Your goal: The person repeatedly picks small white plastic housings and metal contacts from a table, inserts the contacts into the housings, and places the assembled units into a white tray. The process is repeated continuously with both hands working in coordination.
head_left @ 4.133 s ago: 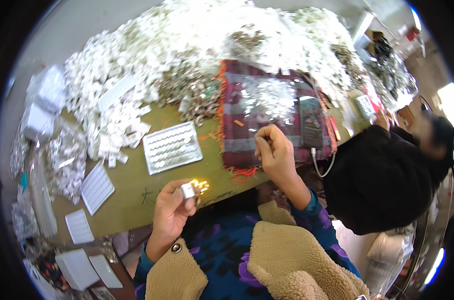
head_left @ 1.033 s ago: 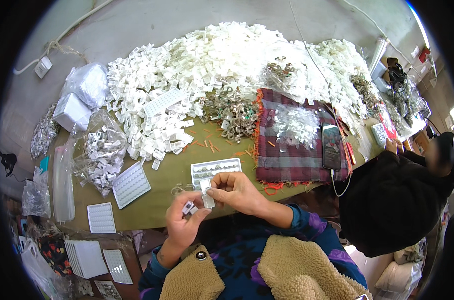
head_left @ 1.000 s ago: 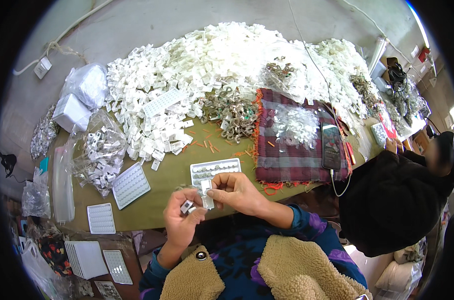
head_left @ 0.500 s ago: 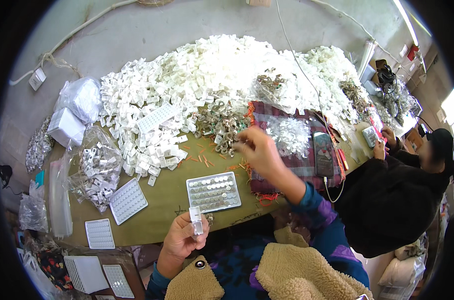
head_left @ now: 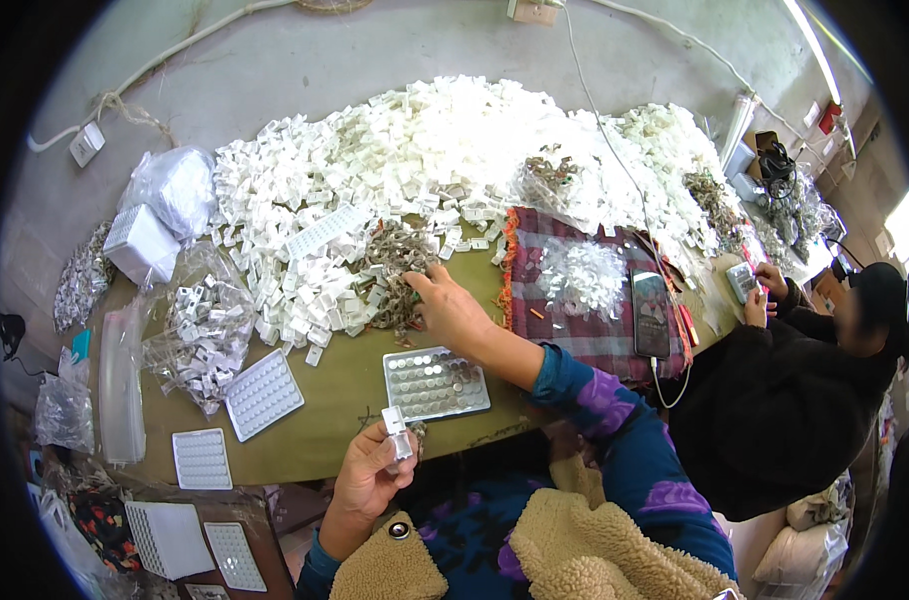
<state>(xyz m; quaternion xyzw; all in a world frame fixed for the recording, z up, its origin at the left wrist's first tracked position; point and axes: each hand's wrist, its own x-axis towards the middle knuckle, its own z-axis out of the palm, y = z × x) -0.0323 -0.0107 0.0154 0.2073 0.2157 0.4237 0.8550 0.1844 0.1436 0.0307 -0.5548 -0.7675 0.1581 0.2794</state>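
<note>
In my left hand [head_left: 373, 475], low at the front, I pinch a small white plastic case [head_left: 397, 430], its lid part standing up. My right hand [head_left: 453, 312] reaches across the table, fingers stretched against a heap of brownish-grey small parts [head_left: 400, 255]. Its fingers look apart, and I see nothing held in them. Below my right wrist lies a white tray [head_left: 438, 408] with rows of round silvery pieces. Behind the heap rises a large pile of small white plastic cases [head_left: 375, 160].
A plaid cloth [head_left: 585, 330] at right bears clear flakes [head_left: 580, 275] and a phone [head_left: 651, 310] on a cable. White dimpled trays [head_left: 264, 394] and a plastic bag of parts [head_left: 200, 330] lie left. Another person's hands [head_left: 765, 290] work at the right.
My right hand has moved left, and the brownish heap now lies further left. The scattered orange sticks beside it are mostly out of sight. My left hand still holds the case.
</note>
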